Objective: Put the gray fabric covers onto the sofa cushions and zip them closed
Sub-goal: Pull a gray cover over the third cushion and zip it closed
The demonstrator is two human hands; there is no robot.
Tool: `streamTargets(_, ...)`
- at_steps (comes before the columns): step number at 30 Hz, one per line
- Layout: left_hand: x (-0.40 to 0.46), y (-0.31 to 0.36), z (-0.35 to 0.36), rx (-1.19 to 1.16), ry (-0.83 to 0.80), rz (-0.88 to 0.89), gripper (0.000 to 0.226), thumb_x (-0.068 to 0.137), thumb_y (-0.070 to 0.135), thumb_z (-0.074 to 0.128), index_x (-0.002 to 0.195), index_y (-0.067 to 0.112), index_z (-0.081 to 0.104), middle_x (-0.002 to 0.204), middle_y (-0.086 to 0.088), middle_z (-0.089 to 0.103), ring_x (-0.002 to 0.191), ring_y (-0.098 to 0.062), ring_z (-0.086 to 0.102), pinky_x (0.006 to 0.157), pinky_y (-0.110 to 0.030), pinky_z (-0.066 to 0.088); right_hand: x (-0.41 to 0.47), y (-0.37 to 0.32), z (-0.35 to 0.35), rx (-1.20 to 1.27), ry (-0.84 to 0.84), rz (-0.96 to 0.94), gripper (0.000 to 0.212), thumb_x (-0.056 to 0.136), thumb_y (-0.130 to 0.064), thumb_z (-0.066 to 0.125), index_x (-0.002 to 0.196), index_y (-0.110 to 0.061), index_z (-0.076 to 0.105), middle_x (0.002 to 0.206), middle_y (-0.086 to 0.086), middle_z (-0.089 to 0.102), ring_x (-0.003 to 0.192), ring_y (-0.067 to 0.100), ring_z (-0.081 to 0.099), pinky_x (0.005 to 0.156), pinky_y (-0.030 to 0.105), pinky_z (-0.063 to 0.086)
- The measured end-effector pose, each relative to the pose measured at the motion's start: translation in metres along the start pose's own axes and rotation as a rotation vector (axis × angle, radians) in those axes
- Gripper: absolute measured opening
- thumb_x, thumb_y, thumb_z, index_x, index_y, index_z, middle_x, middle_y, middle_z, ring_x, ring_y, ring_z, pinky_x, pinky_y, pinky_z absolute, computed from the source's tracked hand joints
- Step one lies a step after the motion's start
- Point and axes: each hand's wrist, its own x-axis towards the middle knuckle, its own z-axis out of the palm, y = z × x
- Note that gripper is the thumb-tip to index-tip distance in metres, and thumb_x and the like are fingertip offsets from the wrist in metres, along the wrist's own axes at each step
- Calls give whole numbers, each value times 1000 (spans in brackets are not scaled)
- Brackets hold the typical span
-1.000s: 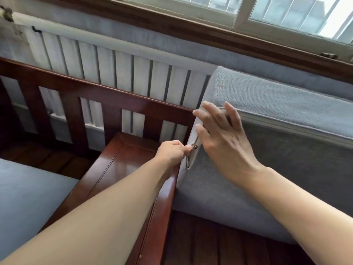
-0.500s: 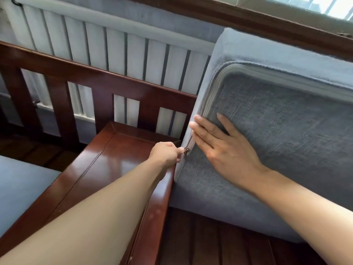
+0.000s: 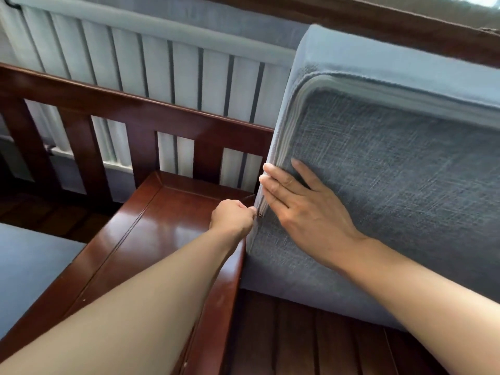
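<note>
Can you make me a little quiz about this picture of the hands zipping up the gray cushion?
1. True or false: the right hand lies flat on the cushion cover.
2. What does the left hand pinch: A a button, B the zipper pull, C a sock?
3. Fill in: the cushion stands beside the sofa's wooden ____.

Key: 1 true. 2 B. 3 armrest.

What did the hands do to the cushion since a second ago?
The right hand slid down from the cushion's top corner and now lies flat on its front beside the zip. The cushion now shows more of its front. The left hand kept pinching the zip pull by the armrest.
</note>
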Motion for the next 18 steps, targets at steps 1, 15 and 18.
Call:
streamTargets(1, -5, 6, -5, -19, 13, 17, 14, 86, 22, 61, 72, 21, 62, 97, -8, 69, 95, -27, 66, 87, -44, 53, 3, 0, -6, -11, -9, 8, 49, 87, -10, 26, 114, 4, 64, 126, 17, 60, 129, 32, 47, 113, 43, 2)
streamTargets(15, -89, 158, -43, 391, 305, 1045, 63, 62, 10, 65, 123, 16, 54, 133, -4, 51, 127, -24, 41, 103, -46, 32, -37, 72, -106, 150, 94, 609, 78, 60, 3, 60, 133, -15, 38, 142, 16, 42, 134, 32, 33, 112, 50, 18)
streamTargets(18, -98, 178, -26, 712, 235, 1112, 72, 60, 12, 72, 129, 23, 54, 139, -4, 51, 133, -28, 41, 109, -49, 17, -64, 93, -111, 166, 67, 720, 69, 68, -3, 45, 136, -7, 37, 138, 15, 47, 130, 31, 39, 109, 46, 24)
